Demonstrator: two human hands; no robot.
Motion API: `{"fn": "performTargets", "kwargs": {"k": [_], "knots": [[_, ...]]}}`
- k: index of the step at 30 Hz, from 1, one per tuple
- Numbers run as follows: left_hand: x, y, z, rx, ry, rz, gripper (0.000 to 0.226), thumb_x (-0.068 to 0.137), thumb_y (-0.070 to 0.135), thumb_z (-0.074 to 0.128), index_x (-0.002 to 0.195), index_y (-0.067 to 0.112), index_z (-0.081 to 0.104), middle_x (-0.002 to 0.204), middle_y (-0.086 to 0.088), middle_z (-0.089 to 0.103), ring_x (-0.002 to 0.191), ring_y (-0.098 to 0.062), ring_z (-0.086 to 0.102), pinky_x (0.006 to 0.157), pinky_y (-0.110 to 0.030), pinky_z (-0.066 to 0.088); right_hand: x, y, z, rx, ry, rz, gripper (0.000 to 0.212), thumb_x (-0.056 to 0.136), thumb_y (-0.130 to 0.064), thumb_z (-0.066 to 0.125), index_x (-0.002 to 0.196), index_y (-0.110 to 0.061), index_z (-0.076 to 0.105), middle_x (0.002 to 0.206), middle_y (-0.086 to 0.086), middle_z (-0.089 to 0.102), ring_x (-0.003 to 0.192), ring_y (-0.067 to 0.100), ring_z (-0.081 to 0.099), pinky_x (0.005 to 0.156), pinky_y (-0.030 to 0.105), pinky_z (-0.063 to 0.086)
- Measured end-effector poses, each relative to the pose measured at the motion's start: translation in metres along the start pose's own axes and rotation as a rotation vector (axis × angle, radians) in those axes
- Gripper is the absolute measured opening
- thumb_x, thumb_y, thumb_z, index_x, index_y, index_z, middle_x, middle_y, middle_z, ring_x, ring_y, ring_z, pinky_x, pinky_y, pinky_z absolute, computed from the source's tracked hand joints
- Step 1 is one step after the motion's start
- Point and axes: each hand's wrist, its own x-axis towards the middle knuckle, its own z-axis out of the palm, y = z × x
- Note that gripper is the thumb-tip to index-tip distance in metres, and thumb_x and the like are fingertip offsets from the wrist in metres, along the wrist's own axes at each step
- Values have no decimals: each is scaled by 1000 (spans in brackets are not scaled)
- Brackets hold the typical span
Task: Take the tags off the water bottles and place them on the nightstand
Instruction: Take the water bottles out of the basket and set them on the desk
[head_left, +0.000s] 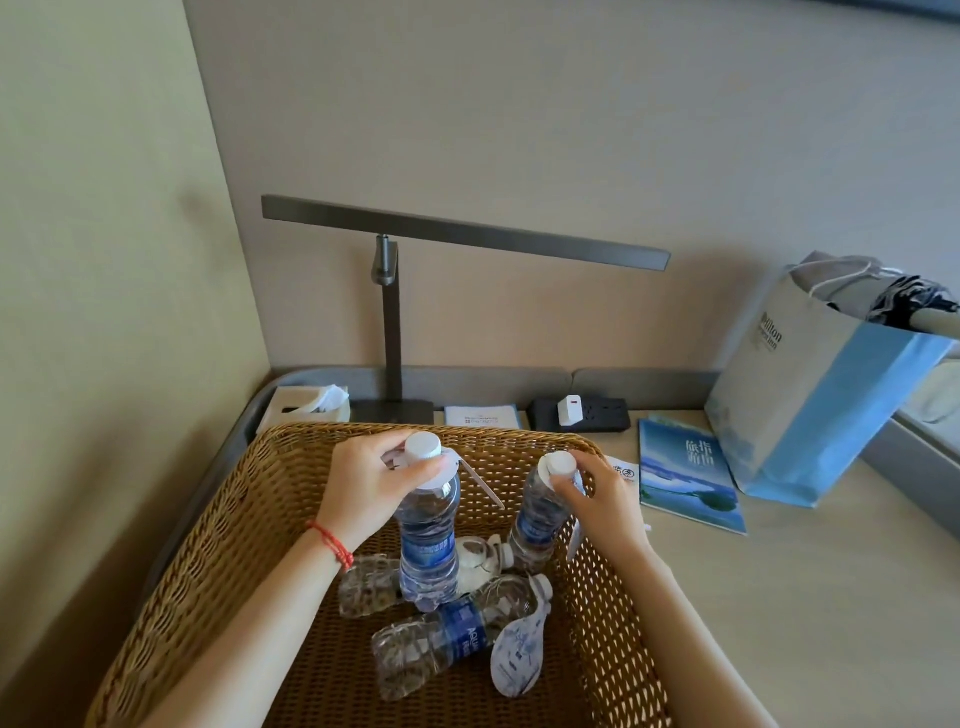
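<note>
Bottles of water, two upright in a wicker basket, each held at the neck. Left hand curled round the neck of the nearer-left bottle, just under its white cap, fingers over the paper tag hanging there. Right hand pinching the cap and neck of the second bottle, its own tag dangling down the right side. More bottles lay flat on the basket floor; the nearest lying bottle kept a blue-patterned tag at its neck. None of the bottles stood yet on the nightstand, which stretched pale to the right of the basket.

Likely trouble from here: pulling a tag upward with the cap in the way could tear the paper loop, or tip the upright bottle onto those lying below. With both hands occupied, neither bottle was steadied by a free hand, so a sharp tug might send one against the basket wall.

Writing: "AQUA" partly legible on the lying bottle's blue label. "Hilton" readable on the grey-and-blue paper bag at far right. Chinese characters on the blue booklet, too small to read with confidence. Print on the small card near the lamp blurred. Also at the far edge: a tissue box and a power strip.
</note>
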Motion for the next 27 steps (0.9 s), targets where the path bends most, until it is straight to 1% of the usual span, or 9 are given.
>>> {"fn": "performTargets", "kwargs": {"k": [4, 7, 10, 12, 15, 17, 19, 24, 27], "knots": [[1, -2, 3, -1, 4, 2, 24, 70, 21, 77, 90, 10, 73, 82, 3, 71, 74, -4, 63, 60, -7, 46, 2, 4, 5, 64, -3, 32, 43, 84, -30, 63, 124, -18, 52, 120, 2, 60, 105, 14, 53, 82, 28, 45], [-1, -4, 4, 17, 0, 2, 25, 70, 21, 77, 91, 9, 73, 82, 2, 71, 73, -5, 63, 58, -7, 46, 5, 2, 7, 98, -5, 33, 38, 83, -31, 65, 118, -18, 56, 105, -4, 60, 91, 7, 51, 67, 17, 41], [-3, -5, 3, 26, 7, 3, 25, 70, 21, 77, 90, 8, 73, 80, 2, 72, 71, -4, 63, 58, -8, 46, 6, -2, 7, 140, 23, 40, 27, 79, -32, 69, 104, -25, 60, 88, -12, 57, 76, -2, 52, 58, 14, 40], [-4, -5, 2, 15, 20, 4, 23, 69, 20, 78, 89, 9, 73, 79, 3, 71, 68, -2, 63, 58, -8, 47, 6, -2, 7, 156, 39, 37, 22, 77, -33, 71, 95, -27, 60, 86, -13, 59, 76, -3, 54, 58, 15, 43], [-5, -5, -2, -17, 38, -5, 21, 70, 16, 77, 89, 10, 72, 79, 6, 69, 80, 10, 60, 60, -6, 46, 5, -1, 8, 176, 33, 26, 23, 75, -35, 71, 94, -24, 65, 88, -10, 66, 83, 7, 62, 60, 20, 49], [-4, -5, -4, -31, 51, -9, 21, 70, 16, 77, 89, 11, 72, 79, 6, 69, 81, 10, 60, 61, -6, 46, 4, -2, 8, 186, 36, 13, 22, 74, -35, 72, 92, -25, 65, 87, -8, 67, 85, 11, 63, 64, 26, 53], [-3, -4, -8, -45, 60, -17, 21, 71, 16, 77, 90, 11, 72, 81, 5, 70, 82, 8, 61, 62, -8, 48, 0, -6, 6, 203, 45, 21, 28, 73, -34, 74, 98, -23, 65, 90, -8, 67, 87, 11, 63, 69, 28, 55], [0, 0, -12, -45, 73, -3, 23, 71, 15, 76, 92, 7, 72, 82, 0, 71, 74, -4, 63, 62, -6, 46, -14, -36, -17, 306, 144, -38, 22, 74, -24, 75, 94, -24, 67, 80, -15, 66, 77, -2, 62, 56, 11, 50], [3, 4, -14, -56, 77, 22, 22, 71, 15, 76, 92, 9, 72, 80, 3, 69, 72, -2, 62, 62, -5, 45, -24, -57, -37, 336, 205, -73, 18, 74, -25, 74, 91, -22, 67, 75, -18, 64, 69, -4, 62, 51, 6, 47]]}}
